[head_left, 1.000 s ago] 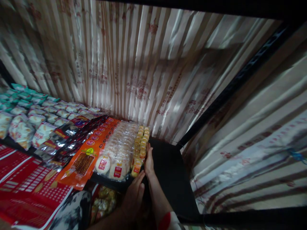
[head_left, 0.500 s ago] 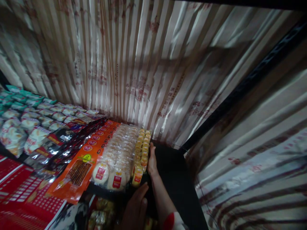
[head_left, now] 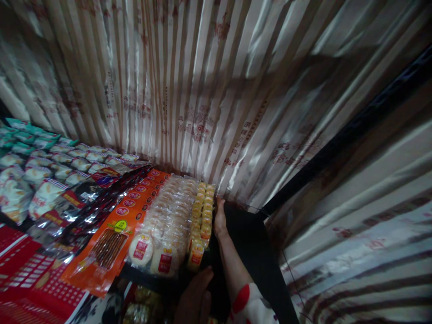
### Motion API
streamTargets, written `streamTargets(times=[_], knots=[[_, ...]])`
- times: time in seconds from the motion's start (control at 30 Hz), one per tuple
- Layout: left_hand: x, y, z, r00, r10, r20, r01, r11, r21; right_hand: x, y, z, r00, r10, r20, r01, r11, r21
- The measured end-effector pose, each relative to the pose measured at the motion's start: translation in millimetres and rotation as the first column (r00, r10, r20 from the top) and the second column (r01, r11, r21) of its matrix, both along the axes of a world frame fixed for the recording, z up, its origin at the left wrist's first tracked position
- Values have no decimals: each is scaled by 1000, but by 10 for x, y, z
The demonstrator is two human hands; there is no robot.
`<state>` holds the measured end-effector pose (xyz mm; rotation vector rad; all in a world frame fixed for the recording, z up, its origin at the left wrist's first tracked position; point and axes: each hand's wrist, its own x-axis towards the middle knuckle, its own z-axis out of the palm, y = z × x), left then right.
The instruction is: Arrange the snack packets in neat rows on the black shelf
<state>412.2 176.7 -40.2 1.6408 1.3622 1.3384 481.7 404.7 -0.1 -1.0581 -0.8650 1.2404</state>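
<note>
My right hand (head_left: 220,219) reaches along the right side of two rows of small yellow snack packs (head_left: 201,211), fingers stretched toward the back of the shelf. Its palm faces the packs; whether it touches them I cannot tell. Lower down and in shadow, my left hand (head_left: 196,294) is just in front of the foremost yellow pack, fingers extended and nothing visible in it. To the left of the yellow packs stand rows of round white crackers in clear wrap (head_left: 164,225), then an orange bag of brown sticks (head_left: 111,245).
White snack bags (head_left: 47,193), dark shiny packets (head_left: 97,198) and green bags (head_left: 23,135) fill the left. A red basket (head_left: 37,288) sits at lower left. Black shelf surface (head_left: 249,243) lies right of my arm. A pleated printed curtain (head_left: 189,99) hangs behind; a dark post (head_left: 324,148) slants at right.
The view has shifted slightly. My right hand appears a little farther back and right, still beside the yellow packs. My left hand stays low in front of them.
</note>
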Motion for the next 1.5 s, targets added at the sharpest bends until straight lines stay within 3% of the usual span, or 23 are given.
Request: streamTargets(times=[0.23, 0.37, 0.47, 0.57, 0.7, 0.87, 0.97, 1.03, 1.1, 1.17, 1.23, 1.4, 1.5], knots=[[25, 19, -96, 1000, -9, -7, 9, 1000, 16, -64, 99, 96, 985, 168, -43, -171, 983, -71], [-11, -13, -56, 998, -44, -34, 44, 999, -5, 5, 58, 89, 1000, -5, 11, 5, 999, -50], [-71, -49, 84, 995, -64, -73, 62, 998, -20, 80, -93, 94, 983, -173, 57, 174, 985, -16], [-121, -49, 265, 987, -110, -117, 111, 994, 1, 130, -424, 128, 960, -270, 68, 268, 963, 38], [-153, -51, 437, 968, -164, -189, 170, 985, 19, 138, -1123, 222, 934, -337, 116, 329, 941, 78], [-292, -367, 437, 937, -260, -235, 271, 962, 16, 75, -2101, 251, 921, -337, 193, 321, 940, 112], [-510, -658, 289, 912, -303, -277, 298, 953, -60, -3, -2548, 104, 938, -221, 268, 217, 975, 48], [-689, -781, 160, 908, -272, -318, 239, 961, -138, -94, -2735, -53, 901, -84, 427, 113, 993, -44], [-865, -808, 38, 913, -129, -388, 38, 972, -232, -222, -2820, -230, 813, 110, 572, -49, 992, -120], [-1015, -751, -65, 883, 50, -466, -211, 930, -302, -376, -2809, -407, 732, 273, 624, -199, 962, -188], [-1121, -655, -151, 854, 121, -507, -334, 874, -354, -531, -2730, -567, 665, 340, 665, -256, 940, -224], [-1177, -502, -353, 879, 82, -469, -319, 833, -452, -814, -2469, -841, 452, 446, 772, -165, 893, -419], [-1159, -497, -453, 905, 72, -419, -281, 841, -462, -906, -2372, -933, 407, 514, 755, -132, 851, -508]])
